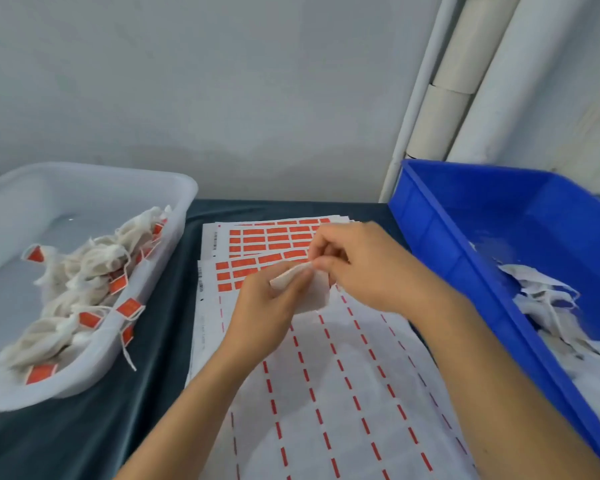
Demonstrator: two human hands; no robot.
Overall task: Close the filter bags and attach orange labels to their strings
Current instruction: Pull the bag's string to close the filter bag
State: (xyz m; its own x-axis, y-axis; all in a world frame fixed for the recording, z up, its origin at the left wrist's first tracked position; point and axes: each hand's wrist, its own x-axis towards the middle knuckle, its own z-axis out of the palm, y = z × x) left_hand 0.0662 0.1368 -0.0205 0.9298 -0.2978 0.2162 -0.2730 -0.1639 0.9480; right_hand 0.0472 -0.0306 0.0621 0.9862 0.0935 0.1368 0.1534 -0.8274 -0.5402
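Progress, judged from the bins: white tray point(174, 188) at left of frame holds a heap of finished bags point(84, 289), each cinched and carrying an orange tag on its string. Blue crate point(440, 230) at right still holds a pile of untagged bags point(551, 306), flat and loose. Roughly mid-batch by appearance; exact counts not readable.

Current item: one filter bag point(312, 296) held at centre of frame, above the label sheets. Left hand point(267, 306) curled round the bag's lower body, fingers wrapped on it. Right hand point(364, 271) pinching at the bag's top edge with thumb and forefinger, other fingers curled in. Probably closing the mouth or drawing the string; string itself too fine to make out. No tag visible on this bag yet.

Label stock: two sheets with orange labels point(274, 237) remaining at upper centre, in neat rectangular rows. Nearer sheet point(343, 393) mostly stripped, only dashed red lines left on glossy white backing.

Materials: bags thin, white, fibrous, soft and crumpling easily; finished ones look bunched and off-white. Tray translucent, rounded rim. Crate rigid, ribbed wall. Counter point(153, 393) covered in dark teal cloth, matte, faintly wrinkled.
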